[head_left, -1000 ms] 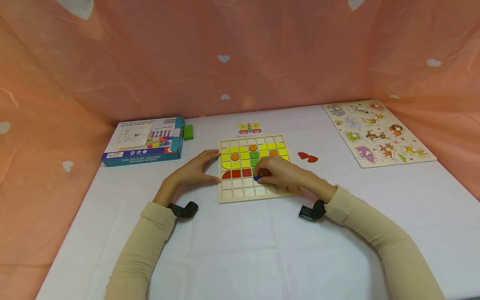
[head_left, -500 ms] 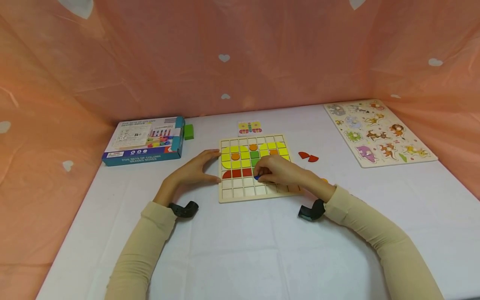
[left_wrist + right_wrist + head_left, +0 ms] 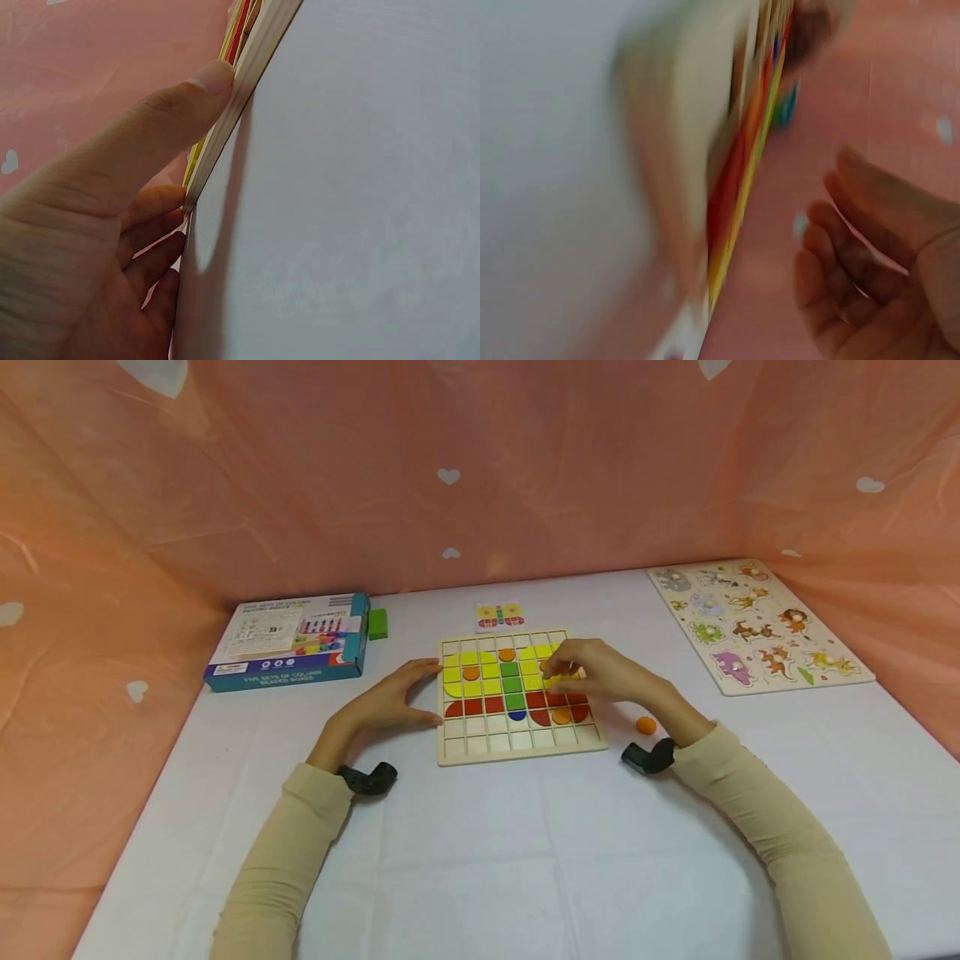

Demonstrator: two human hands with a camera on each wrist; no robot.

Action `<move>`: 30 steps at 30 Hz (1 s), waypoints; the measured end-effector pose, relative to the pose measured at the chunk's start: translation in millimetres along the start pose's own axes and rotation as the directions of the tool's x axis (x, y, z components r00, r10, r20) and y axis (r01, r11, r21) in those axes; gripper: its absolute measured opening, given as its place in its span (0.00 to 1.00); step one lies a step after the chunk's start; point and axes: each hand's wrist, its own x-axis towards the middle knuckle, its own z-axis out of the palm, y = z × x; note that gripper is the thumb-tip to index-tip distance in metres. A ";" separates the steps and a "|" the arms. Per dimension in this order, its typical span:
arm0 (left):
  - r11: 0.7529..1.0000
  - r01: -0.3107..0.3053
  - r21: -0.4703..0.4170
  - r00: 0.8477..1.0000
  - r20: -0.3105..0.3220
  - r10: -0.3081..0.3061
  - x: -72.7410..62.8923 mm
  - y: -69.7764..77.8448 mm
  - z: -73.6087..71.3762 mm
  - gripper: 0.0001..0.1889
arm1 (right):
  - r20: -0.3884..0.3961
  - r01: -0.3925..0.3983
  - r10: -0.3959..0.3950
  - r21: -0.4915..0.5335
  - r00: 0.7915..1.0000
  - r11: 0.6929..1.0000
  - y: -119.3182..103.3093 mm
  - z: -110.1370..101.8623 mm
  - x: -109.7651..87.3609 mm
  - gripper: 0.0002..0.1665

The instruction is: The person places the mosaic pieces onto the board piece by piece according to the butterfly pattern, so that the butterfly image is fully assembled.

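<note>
A square wooden grid board lies mid-table, with yellow, green, red and orange tiles set in its cells. My left hand steadies its left side. The left wrist view shows the thumb and fingertips against the wooden edge. A blue half-round tile sits at the foot of the green column. Over the right part of the board hovers my right hand, fingers loosely bent. Nothing shows between its fingertips in the right wrist view, where the board is blurred.
An orange disc lies by my right wrist. Behind the board rests a small pattern card. At back left are a flat box and a green block. An animal peg puzzle occupies the back right.
My right hand has let go of the blue tile and moved up and right over the board. It now hides the two loose red pieces' spot. The left hand stays put.
</note>
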 end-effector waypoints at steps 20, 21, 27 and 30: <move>1.000 0.009 0.005 1.000 0.004 -0.009 0.6 -1.7 0.8 0.47 | -0.018 -0.285 0.285 0.017 0.958 0.958 84.0 -32.0 -56.9 0.16; 1.000 0.009 0.007 1.000 0.003 -0.009 0.4 -1.3 0.7 0.48 | -0.021 -0.274 0.275 0.023 0.961 0.961 81.4 -32.4 -55.7 0.15; 1.000 0.006 0.004 1.000 0.001 -0.006 -1.0 -0.7 -0.5 0.47 | -0.018 -0.101 0.102 0.063 0.995 0.993 49.5 -25.3 -36.9 0.16; 1.000 -0.002 0.006 1.000 0.002 0.002 -0.9 -0.9 0.0 0.48 | 0.028 -0.011 0.009 0.064 1.000 0.998 26.2 -14.5 -22.4 0.15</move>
